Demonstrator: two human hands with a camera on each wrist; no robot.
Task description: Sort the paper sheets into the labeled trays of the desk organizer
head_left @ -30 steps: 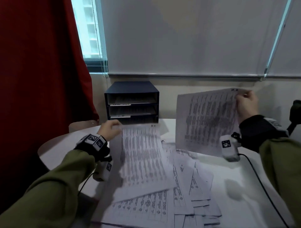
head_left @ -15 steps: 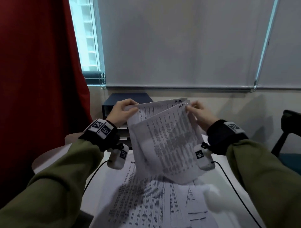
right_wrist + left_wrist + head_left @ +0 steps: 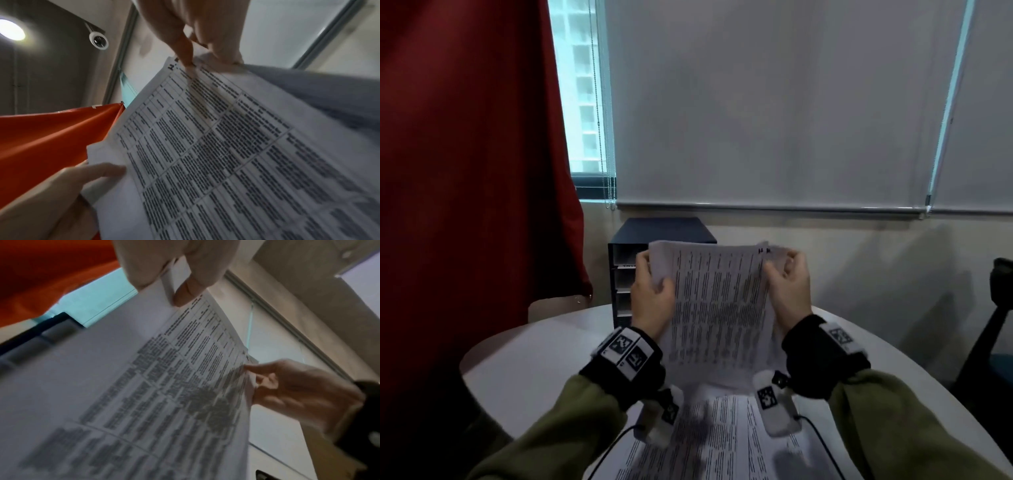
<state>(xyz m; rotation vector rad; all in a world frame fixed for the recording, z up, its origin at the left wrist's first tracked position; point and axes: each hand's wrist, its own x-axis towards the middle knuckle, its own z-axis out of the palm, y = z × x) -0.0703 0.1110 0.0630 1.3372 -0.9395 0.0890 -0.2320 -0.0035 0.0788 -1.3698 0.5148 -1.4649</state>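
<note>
Both hands hold printed paper sheets [image 3: 717, 308] upright above the table, stacked one on the other, in front of the dark desk organizer [image 3: 650, 233]. My left hand [image 3: 652, 291] pinches their left edge near the top; the left wrist view shows thumb and fingers clamped on the paper sheets [image 3: 144, 386]. My right hand [image 3: 787, 284] pinches the top right corner, and its fingertips [image 3: 190, 63] press the sheets [image 3: 226, 154]. The organizer's trays are mostly hidden behind the paper. More printed sheets [image 3: 722, 442] lie on the table below my wrists.
The round white table [image 3: 534, 359] stands against the wall. A red curtain [image 3: 465, 171] hangs at the left beside the organizer. A dark chair [image 3: 996, 308] stands at the right edge. A window blind [image 3: 774, 102] covers the wall behind.
The two sheets, held apart a second ago, have come together into one stack. Both hands rose and moved forward toward the organizer, and the head view tilted up.
</note>
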